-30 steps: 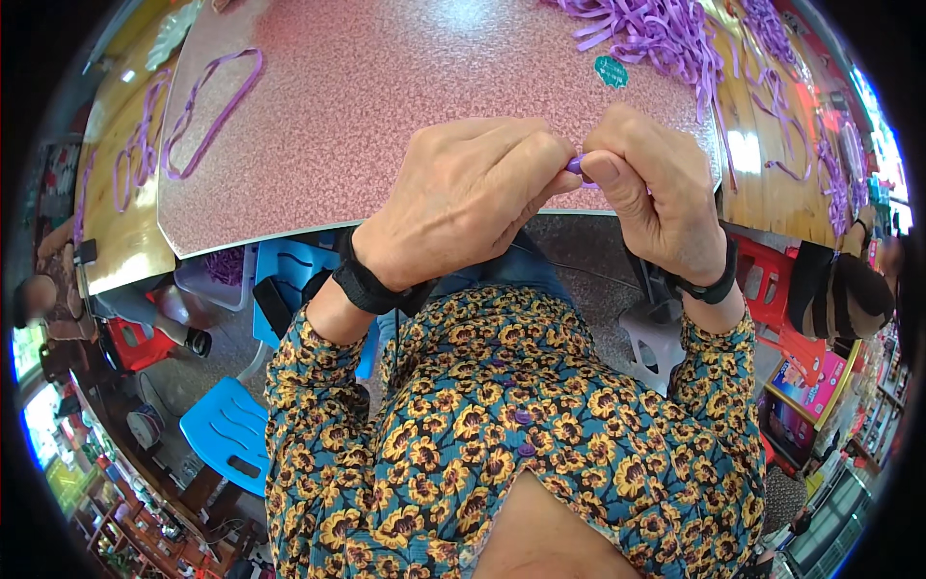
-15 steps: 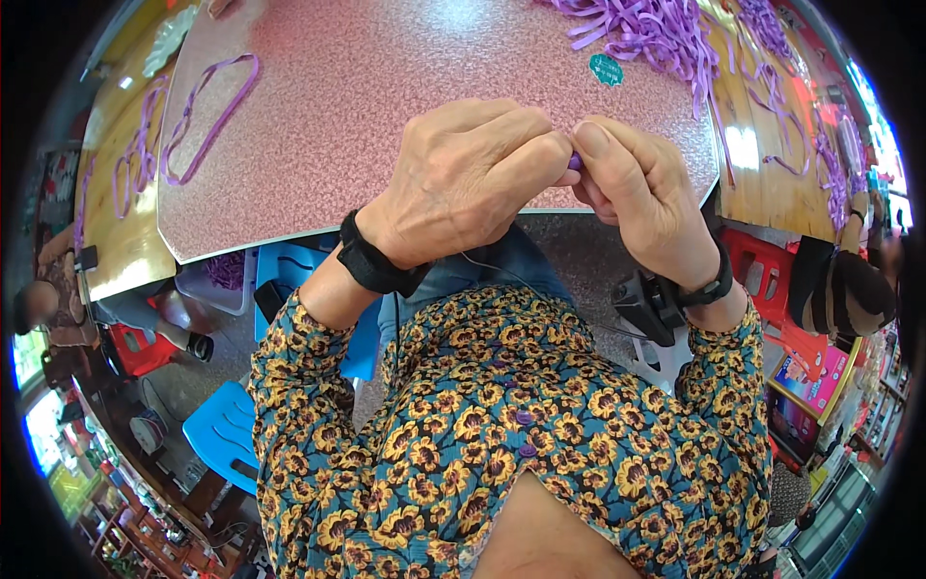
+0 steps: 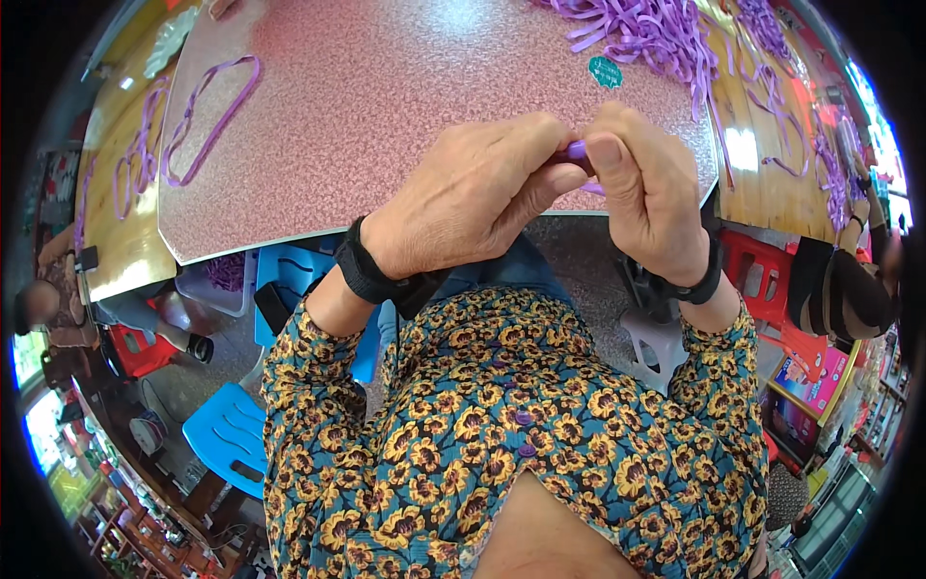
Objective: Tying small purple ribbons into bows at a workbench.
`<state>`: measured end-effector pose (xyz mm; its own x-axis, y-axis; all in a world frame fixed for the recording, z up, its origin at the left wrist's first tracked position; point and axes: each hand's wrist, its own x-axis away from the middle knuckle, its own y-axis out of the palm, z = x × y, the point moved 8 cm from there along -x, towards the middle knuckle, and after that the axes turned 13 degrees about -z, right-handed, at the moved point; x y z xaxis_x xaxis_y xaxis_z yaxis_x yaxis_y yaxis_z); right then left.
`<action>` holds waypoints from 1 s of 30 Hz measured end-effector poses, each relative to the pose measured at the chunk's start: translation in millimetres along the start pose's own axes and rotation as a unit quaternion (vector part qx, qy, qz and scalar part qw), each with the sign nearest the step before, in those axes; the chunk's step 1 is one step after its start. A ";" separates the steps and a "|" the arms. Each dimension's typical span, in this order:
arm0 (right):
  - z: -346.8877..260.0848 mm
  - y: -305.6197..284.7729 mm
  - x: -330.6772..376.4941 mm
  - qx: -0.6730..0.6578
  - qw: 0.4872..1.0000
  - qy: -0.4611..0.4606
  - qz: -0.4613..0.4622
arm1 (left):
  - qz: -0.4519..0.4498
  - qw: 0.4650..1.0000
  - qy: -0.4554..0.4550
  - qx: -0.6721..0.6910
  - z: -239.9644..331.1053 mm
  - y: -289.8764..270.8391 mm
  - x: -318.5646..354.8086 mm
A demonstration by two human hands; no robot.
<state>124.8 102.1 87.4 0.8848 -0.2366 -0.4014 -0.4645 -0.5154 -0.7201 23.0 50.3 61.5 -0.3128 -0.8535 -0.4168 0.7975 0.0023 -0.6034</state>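
Close together above the near edge of the table, both my hands grip one purple ribbon. My left hand has its fingers curled, pinching the ribbon between thumb and forefinger. On the other side my right hand is closed with its thumb pressing on it. Only a short stretch shows in the gap, plus a bit below; my fingers hide the rest. To the left on the table lies a knotted purple ribbon loop. A heap of purple ribbons covers the far right corner.
The pink speckled table has a green sticker near the heap. Wooden tables with more ribbons flank it. Blue chairs stand at left, a red stool at right. Other people sit at both sides.
My left hand has turned and shifted slightly right, its thumb now showing along the lower side. More of the purple ribbon shows between my hands, and my right hand's grip has tilted.
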 end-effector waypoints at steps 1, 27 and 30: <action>-1.2 -1.2 0.2 0.000 1.000 -0.005 -0.004 | -0.001 1.000 -0.002 0.009 1.9 -0.2 0.5; -11.5 0.1 4.4 0.040 0.995 -0.081 -0.052 | 0.018 0.994 0.074 -0.081 10.5 -0.9 3.3; -12.8 1.1 4.9 0.040 0.995 -0.080 -0.040 | 0.025 0.990 0.092 -0.102 15.6 -3.4 2.5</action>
<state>129.1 89.8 91.9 0.9052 -0.0589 -0.4209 -0.3992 -0.4579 -0.7943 27.6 40.0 73.0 -0.3797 -0.7405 -0.5546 0.6998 0.1622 -0.6957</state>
